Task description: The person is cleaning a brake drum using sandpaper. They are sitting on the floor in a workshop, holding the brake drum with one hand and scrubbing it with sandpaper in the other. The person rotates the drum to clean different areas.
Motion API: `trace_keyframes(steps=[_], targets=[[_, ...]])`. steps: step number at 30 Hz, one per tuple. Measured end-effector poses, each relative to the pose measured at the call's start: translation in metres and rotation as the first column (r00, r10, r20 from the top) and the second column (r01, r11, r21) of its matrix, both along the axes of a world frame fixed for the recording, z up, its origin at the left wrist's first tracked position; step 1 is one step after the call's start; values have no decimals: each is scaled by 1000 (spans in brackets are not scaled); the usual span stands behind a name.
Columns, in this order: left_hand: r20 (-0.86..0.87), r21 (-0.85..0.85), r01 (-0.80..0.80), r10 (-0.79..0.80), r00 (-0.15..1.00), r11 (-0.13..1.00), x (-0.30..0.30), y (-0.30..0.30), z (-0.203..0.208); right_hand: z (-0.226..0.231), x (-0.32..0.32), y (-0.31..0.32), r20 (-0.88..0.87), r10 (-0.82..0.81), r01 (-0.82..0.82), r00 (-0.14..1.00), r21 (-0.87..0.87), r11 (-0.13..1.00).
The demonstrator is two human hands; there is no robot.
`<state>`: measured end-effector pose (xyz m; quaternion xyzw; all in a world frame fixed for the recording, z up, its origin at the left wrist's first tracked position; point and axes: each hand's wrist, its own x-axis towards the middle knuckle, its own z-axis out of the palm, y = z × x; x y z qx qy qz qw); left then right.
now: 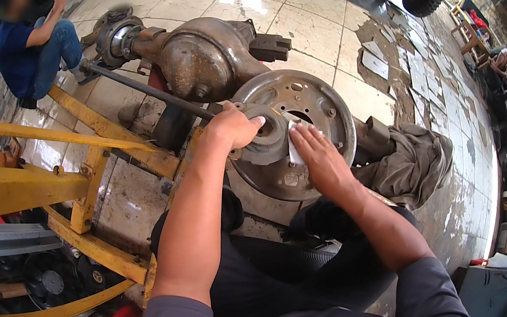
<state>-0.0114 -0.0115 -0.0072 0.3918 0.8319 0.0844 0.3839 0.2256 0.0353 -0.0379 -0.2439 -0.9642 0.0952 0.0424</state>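
- Both hands occupied: your left hand [233, 129], fingers curled, grasps a round grey metal flange [259, 149].
- Your right hand [327, 159], fingers straightened, holds a white wipe [294, 147] at its edge.

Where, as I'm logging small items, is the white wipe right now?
In the head view, just right of centre: the white wipe is under the right hand, beside the hub.

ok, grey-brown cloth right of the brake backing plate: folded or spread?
Neither: bunched up. The grey-brown cloth shows deep, irregular creases, no neat fold lines or flat spread.
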Motion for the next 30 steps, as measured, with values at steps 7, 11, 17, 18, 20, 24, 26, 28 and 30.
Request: trace_keyframes(steps=[7,11,17,18,20,24,26,28,30], targets=[[41,44,-38,36,999,998,-1,-5,7,8,0,-7,-81,50,-49,995,14,999],[-5,-5,-10,10,1000,1000,1,-4,8,0,1,10,58,-95,95,994,2,995],[66,-15,-44,45,997,999,-3,-3,7,7,1,-8,-39,32,-31,999,24,999],[55,-19,-44,45,998,999,-1,-3,7,-4,2,0,3,5,-5,1000,38,999],[31,-23,-53,54,998,998,2,-3,6,-5,1,12,101,-92,94,991,-19,995],[64,-25,-47,49,997,999,-1,-3,11,14,-3,-5,-81,31,-32,996,-14,999],[94,-31,-66,69,993,997,-1,-5,14,4,-4,-9,-22,30,-30,999,-18,999],[82,-39,-60,63,995,997,0,-4,9,-8,-2,1,41,-39,39,998,11,999],[63,-38,-61,63,996,997,0,-3,8,-4,0,13,93,-105,104,990,14,994]])
